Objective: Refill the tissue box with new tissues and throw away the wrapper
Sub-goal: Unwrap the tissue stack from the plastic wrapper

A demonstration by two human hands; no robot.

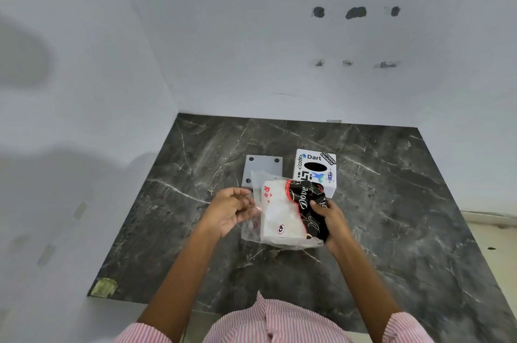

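A pack of white tissues (279,214) sits in a clear, black and red plastic wrapper (309,202), held above the dark marble counter (391,202). My right hand (333,221) grips the black end of the wrapper. My left hand (232,209) pinches the loose clear end of the wrapper on the pack's left side. Behind the pack stands the white tissue box (314,167) with stickers and a dark oval slot on top. To the left of the box, its grey base plate (263,167) lies flat, partly hidden by the wrapper.
White walls close the counter in at the back and on the left. The counter's front edge runs near my striped shirt (274,323). A pale floor strip shows at the far right.
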